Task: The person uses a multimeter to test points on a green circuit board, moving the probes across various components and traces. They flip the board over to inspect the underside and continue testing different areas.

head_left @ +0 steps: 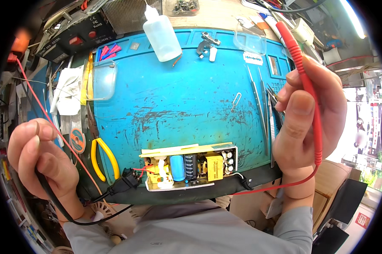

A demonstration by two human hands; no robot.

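My right hand (303, 114) is raised at the right with a red test probe (306, 80) between thumb and fingers. The probe's capped end points up and away, and its red lead drops from the lower end toward the mat's front edge. My left hand (40, 156) is raised at the left, fingers curled around a black test lead (51, 197); whatever lies at that lead's end is hidden. Between the hands, near the front edge, rests an open power supply board (184, 169) in a metal frame. A black plug connector (125, 181) lies at its left, wired in by red leads.
A blue work mat (178, 101) covers the bench. Yellow-handled pliers (108, 158) and a solder reel (77, 140) lie left; tweezers (262, 106) lie right. A squeeze bottle (163, 38), a small metal clamp (207, 44) and clear trays (104, 80) stand farther back.
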